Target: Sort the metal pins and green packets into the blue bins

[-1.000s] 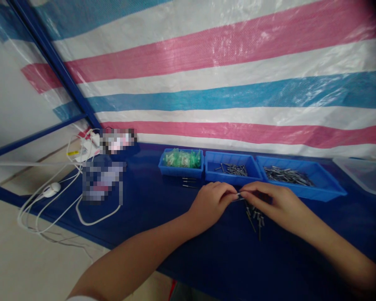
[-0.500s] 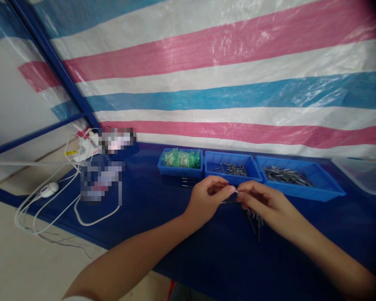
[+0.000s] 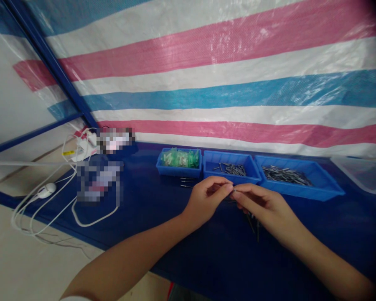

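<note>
My left hand (image 3: 205, 198) and my right hand (image 3: 265, 205) meet above the blue table, fingertips almost touching. Thumb and forefinger of each hand pinch a thin metal pin (image 3: 235, 191); only a tiny shiny bit of it shows between them. Beneath my right hand lie several slim metal rods (image 3: 251, 222), partly covered by it. More thin rods (image 3: 186, 181) lie in a row left of my left hand. Just behind the hands is a blue bin (image 3: 250, 179) with short metal pins (image 3: 235, 169) inside.
Left of it, another blue bin (image 3: 178, 170) holds green-and-clear plastic pieces (image 3: 181, 159). A longer blue bin (image 3: 322, 190) with metal rods (image 3: 286, 175) stands to the right, beside a clear plastic container (image 3: 363, 177). White cables (image 3: 47, 191) trail at the left; striped sheeting (image 3: 207, 100) hangs behind.
My fingertips have drawn closer together, and less of the pin shows between them. My right hand has shifted slightly left. The bins stay put apart from a slight view shift.
</note>
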Action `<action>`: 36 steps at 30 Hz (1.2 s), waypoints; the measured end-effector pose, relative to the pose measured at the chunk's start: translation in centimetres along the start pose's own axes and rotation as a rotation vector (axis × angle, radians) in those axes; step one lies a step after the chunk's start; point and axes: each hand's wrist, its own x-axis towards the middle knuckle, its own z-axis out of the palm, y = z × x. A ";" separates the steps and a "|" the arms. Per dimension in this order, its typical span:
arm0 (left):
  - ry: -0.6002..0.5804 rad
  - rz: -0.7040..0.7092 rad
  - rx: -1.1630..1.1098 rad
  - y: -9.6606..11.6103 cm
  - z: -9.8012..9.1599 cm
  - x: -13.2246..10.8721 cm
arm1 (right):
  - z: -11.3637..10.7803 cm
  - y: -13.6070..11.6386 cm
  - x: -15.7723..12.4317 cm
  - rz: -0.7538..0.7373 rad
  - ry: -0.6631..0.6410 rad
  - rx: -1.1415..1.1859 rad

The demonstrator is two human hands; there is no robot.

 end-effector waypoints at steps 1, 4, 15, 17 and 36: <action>0.010 0.002 0.019 0.0 0.0 0.0 | -0.1 0.0 0.0 0.005 0.040 0.008; 0.010 -0.010 0.055 -0.2 -0.1 0.1 | -0.4 0.1 0.0 0.025 0.125 0.024; -0.158 -0.029 0.352 0.2 0.0 -0.5 | -2.6 0.2 0.0 -0.215 0.317 -0.350; -0.222 0.063 0.486 0.3 -0.2 -0.7 | -4.5 0.9 0.7 -0.211 0.457 -0.468; -0.536 0.497 1.226 -0.9 -0.3 -0.6 | -6.4 2.5 2.0 -0.449 0.536 -1.003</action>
